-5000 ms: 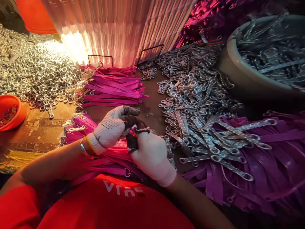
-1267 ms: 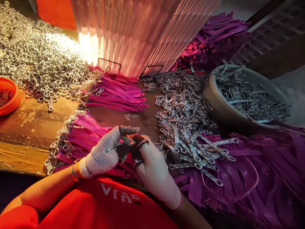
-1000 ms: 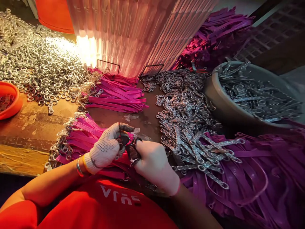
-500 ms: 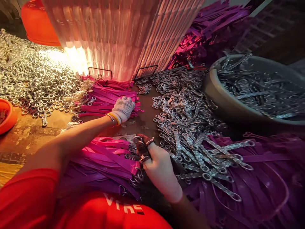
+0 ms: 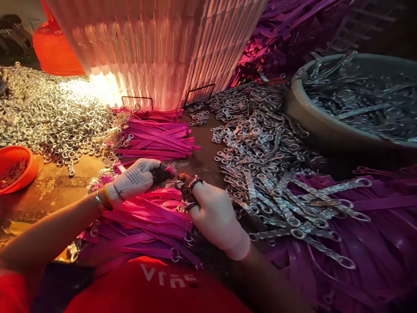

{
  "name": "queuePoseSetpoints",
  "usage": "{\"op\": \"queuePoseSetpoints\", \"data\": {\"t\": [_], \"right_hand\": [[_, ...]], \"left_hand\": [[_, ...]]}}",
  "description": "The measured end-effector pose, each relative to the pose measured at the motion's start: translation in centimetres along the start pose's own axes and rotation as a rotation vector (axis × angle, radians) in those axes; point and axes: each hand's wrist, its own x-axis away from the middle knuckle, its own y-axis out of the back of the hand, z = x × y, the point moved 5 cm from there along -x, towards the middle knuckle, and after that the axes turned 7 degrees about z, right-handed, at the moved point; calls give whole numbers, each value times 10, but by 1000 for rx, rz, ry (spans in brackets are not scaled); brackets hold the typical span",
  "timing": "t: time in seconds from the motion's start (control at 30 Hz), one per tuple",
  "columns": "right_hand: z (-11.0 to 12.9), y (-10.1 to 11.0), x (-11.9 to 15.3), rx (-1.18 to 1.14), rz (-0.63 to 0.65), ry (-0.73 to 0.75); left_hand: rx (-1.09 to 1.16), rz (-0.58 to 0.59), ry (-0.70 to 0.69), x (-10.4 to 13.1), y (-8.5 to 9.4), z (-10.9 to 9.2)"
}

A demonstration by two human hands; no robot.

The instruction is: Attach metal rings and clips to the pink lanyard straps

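Note:
My left hand [image 5: 143, 176], in a white dotted glove with dark fingertips, is closed on a pink strap [image 5: 170, 171] whose end sticks out toward my right hand. My right hand [image 5: 208, 204], in a white glove with dark finger covers, is pinched closed beside it; a small metal ring seems to be at its fingertips, mostly hidden. Below both hands is a pile of pink straps [image 5: 153, 213]. Another bundle of pink straps [image 5: 156, 137] lies behind my left hand, metal links at its left end.
Metal links [image 5: 65, 113] are heaped at left near an orange bowl [image 5: 24, 174] and an orange container [image 5: 57, 50]. Metal chain pieces [image 5: 260, 152] lie right, beside a large tub [image 5: 312, 100]. A ribbed translucent sheet [image 5: 140, 52] stands behind; purple straps [image 5: 384, 226] lie lower right.
My left hand has come back from the rear strap bundle toward my right hand, with a pink strap now in its fingers. My right hand stays closed in nearly the same place.

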Motion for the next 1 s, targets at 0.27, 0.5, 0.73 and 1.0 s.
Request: {"op": "queuePoseSetpoints", "data": {"t": [0.27,0.5,0.73,1.0], "right_hand": [[30,-8,9,276,70,128],[36,-16,19,404,124,233],[38,-13,7,406,190,247],[29,-24,3,301,217,122]], "left_hand": [[-204,5,-38,34,-27,15],[-34,78,-124,44,-41,27],[111,116,-44,47,-38,39],[-269,20,-224,36,-39,50]]}}
